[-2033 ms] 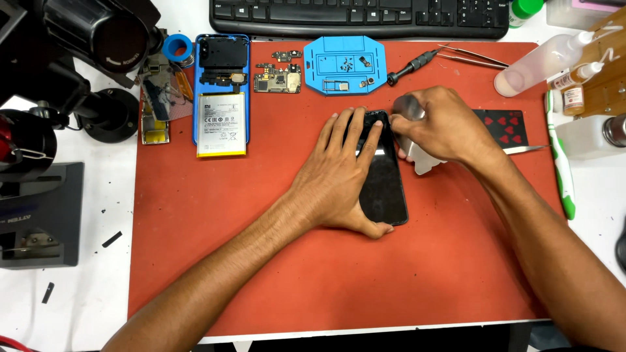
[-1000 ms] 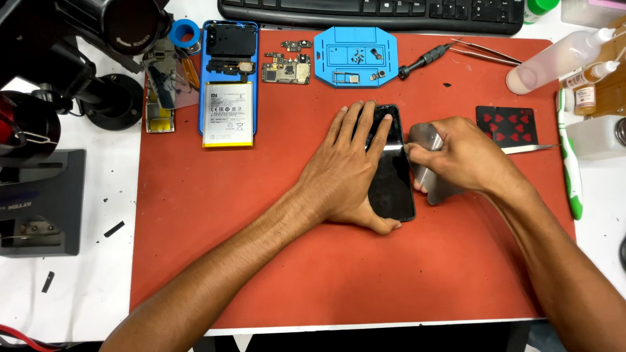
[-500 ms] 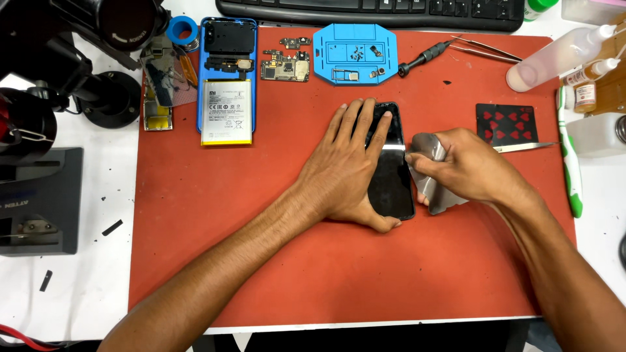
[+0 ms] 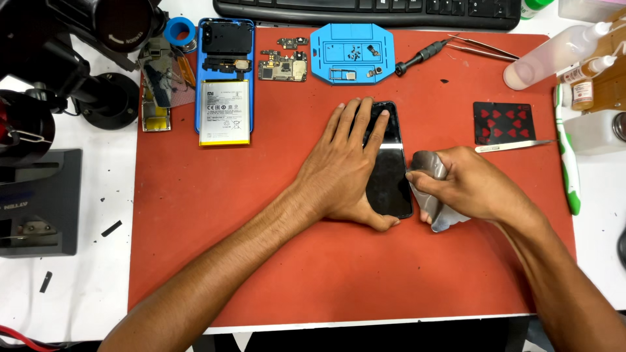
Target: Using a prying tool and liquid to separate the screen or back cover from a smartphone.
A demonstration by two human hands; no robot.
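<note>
On the red mat [image 4: 215, 261], left hand [image 4: 342, 166] lies flat, fingers spread, pinning a black phone screen [image 4: 389, 171]. Right hand [image 4: 466, 186], fingers curled around a grey cloth [image 4: 432, 168], at the screen's right edge. Farther back: opened blue phone [image 4: 223, 81], blue parts tray [image 4: 352, 53], keyboard [image 4: 365, 9].

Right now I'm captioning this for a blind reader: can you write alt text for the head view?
A left hand presses a black phone screen flat on a red work mat while the right hand holds a grey cloth at the screen's right edge. An opened blue phone with its battery exposed lies at upper left.
</note>
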